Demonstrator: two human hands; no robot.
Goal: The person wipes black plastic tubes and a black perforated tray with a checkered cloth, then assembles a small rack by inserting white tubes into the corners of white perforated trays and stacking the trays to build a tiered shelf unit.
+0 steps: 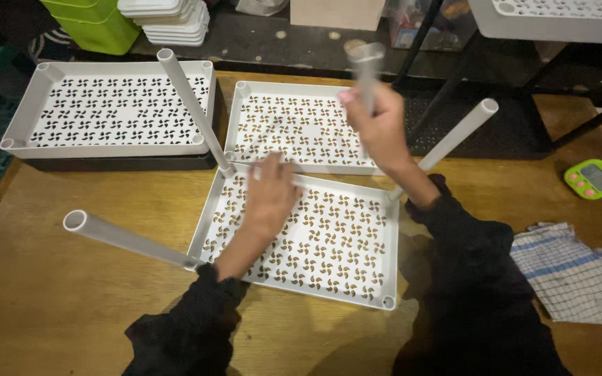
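Above the far right corner of the perforated white tray [315,237] your right hand [377,129] was closed around a grey tube [366,69], and that tube stood nearly upright, its long axis pointing straight up toward the camera, blurred at the open top end. Below your grip the tube's lower end was hidden behind the hand, so you could not tell whether it had met a socket. That tray lay tilted on the worktop [71,306], and three more tubes rose from its corners: one [193,111] at the far left corner leaning up and left, one [123,239] at the near left corner splayed out low to the left, one [451,143] at the right corner slanting up to the right. Only the near right corner socket [387,303] showed bare. Your left hand [267,202] lay flat and open on the tray's floor, fingers spread, pressing nothing but the plastic. It was the nearer hand to the tray; the right was the one with the tube. Two more trays [106,111] sat beyond, a checked cloth [569,271] and a green timer [593,178] off to your right.
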